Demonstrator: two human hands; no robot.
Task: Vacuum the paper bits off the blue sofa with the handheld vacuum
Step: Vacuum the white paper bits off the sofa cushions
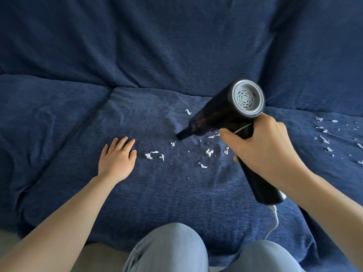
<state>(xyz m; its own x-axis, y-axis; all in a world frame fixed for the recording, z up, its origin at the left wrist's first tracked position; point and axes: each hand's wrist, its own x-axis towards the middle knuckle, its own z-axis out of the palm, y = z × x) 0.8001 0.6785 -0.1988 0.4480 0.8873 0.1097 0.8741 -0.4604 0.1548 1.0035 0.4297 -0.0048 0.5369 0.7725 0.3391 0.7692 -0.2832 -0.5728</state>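
Your right hand [263,148] grips the handheld vacuum [222,114], nozzle on the blue sofa [176,193]; left hand [117,158] rests flat, fingers straight; paper bits [209,152] remain centre and at 3 o'clock; work unfinished.

Dark blue textured cover [176,46] fills nearly whole view, draped over backrest and seat cushions, loose and creased. Seams between cushions run as deep folds at left and right of centre cushion. Cover's front edge hangs down along bottom of view. Pale beige floor [98,258] shows in narrow strip under that edge, lower left. Light soft and even, slight sheen on fabric near centre. No walls or windows visible.
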